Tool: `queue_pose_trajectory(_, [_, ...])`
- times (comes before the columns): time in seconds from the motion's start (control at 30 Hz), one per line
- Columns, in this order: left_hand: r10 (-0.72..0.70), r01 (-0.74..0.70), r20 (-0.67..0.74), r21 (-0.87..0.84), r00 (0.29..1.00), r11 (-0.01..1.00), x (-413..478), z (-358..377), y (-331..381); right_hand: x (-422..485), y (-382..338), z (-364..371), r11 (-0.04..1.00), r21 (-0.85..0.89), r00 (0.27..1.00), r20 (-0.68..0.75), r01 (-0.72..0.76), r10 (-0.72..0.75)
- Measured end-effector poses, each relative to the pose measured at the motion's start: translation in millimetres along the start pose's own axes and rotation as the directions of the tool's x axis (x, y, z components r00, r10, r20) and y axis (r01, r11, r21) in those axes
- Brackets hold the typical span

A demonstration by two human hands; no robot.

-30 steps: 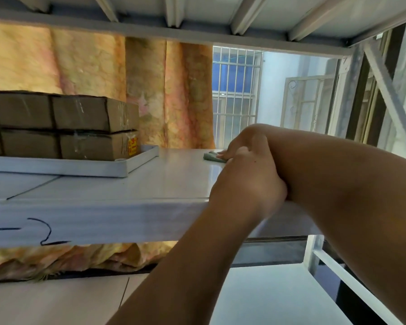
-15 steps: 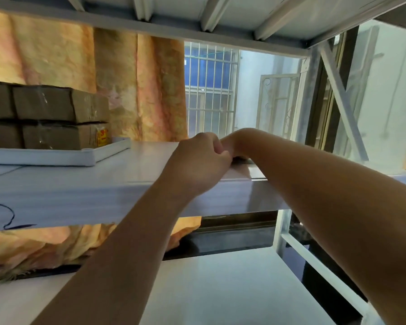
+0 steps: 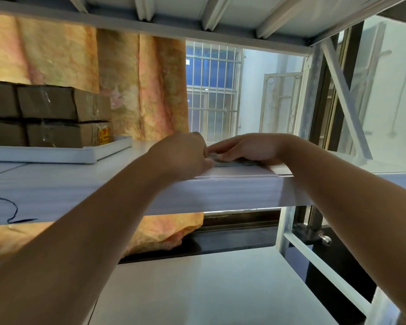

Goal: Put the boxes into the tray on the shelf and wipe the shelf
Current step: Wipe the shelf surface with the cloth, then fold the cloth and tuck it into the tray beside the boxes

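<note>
Brown cardboard boxes (image 3: 63, 104) are stacked two high in a white tray (image 3: 56, 156) at the left of the white shelf (image 3: 220, 192). A grey-green cloth (image 3: 236, 163) lies at the shelf's front edge, right of the tray. My right hand (image 3: 246, 148) lies flat on the cloth with straight fingers pointing left. My left hand (image 3: 185, 156) is curled beside it and pinches the cloth's left end. Most of the cloth is hidden under the hands.
An orange patterned curtain (image 3: 141, 90) hangs behind the shelf, with a barred window (image 3: 212, 90) to its right. A shelf deck (image 3: 197, 19) sits close overhead. The metal upright and brace (image 3: 342, 97) stand at right. A lower shelf (image 3: 209, 289) lies below.
The hands and cloth came from deeper on the shelf to its front edge. My right hand, which lay behind the left, now lies flat to its right.
</note>
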State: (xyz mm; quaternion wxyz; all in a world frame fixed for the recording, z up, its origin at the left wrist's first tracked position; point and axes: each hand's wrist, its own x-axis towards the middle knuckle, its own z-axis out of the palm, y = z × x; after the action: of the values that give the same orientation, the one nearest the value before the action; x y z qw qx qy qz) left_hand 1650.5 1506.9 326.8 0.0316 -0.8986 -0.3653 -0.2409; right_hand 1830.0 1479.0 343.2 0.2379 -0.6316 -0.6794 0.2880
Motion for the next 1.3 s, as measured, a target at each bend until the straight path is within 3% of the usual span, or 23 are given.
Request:
queue_pose_trajectory(0.07, [0.110,-0.111,0.013,0.082,0.994,0.990,3,-5,-4,-10,3,-2,0.985,0.165,0.992,-0.121,0.049,-0.029])
queue_pose_trajectory(0.13, [0.171,-0.175,0.041,0.135,0.984,0.975,9,-9,-9,-16,6,-9,0.979,0.186,0.974,-0.224,0.087,-0.044])
queue_pose_trajectory(0.27, [0.169,-0.178,0.089,0.103,0.982,0.979,27,-20,-16,-29,16,-24,0.983,-0.181,0.980,-0.192,0.023,-0.058])
queue_pose_trajectory(0.4, [0.102,-0.101,0.028,-0.048,0.994,0.994,43,-36,-29,-39,20,-34,0.949,-0.293,0.990,-0.115,-0.113,0.082])
queue_pose_trajectory(0.53, [-0.058,0.081,0.069,-0.404,0.996,0.911,53,-42,-48,-35,28,-45,0.921,-0.371,0.953,-0.303,-0.119,0.001])
queue_pose_trajectory(0.7, [-0.129,0.108,0.008,-0.599,0.992,0.794,64,-47,-74,-33,29,-60,0.995,-0.080,0.873,-0.488,-0.059,0.012])
queue_pose_trajectory(0.8, [-0.099,0.056,-0.047,-0.558,0.994,0.828,68,-49,-85,-22,22,-65,0.992,0.114,0.819,-0.573,0.052,0.023])
queue_pose_trajectory(0.83, [-0.092,0.042,-0.071,-0.523,0.993,0.851,70,-49,-87,-19,18,-65,0.982,0.167,0.819,-0.573,0.089,0.023])
queue_pose_trajectory(0.9, [-0.089,0.027,-0.105,-0.482,0.990,0.876,73,-47,-91,-13,6,-59,0.973,0.198,0.891,-0.454,0.115,-0.013])
queue_pose_trajectory(0.97, [-0.079,0.012,-0.130,-0.453,0.988,0.892,75,-44,-94,-8,-6,-43,0.998,0.048,0.978,-0.207,0.033,-0.023])
queue_pose_trajectory(1.07, [-0.060,-0.014,-0.170,-0.404,0.984,0.914,75,-39,-99,-3,-29,-11,0.909,-0.408,0.994,0.024,-0.085,0.104])
queue_pose_trajectory(1.17, [-0.060,-0.032,-0.219,-0.394,0.974,0.918,74,-40,-100,2,-45,3,0.800,-0.588,0.990,-0.010,-0.122,0.144])
queue_pose_trajectory(1.3, [-0.112,-0.037,-0.317,-0.430,0.942,0.902,74,-42,-105,2,-49,-3,0.791,-0.597,0.987,-0.147,-0.137,0.060])
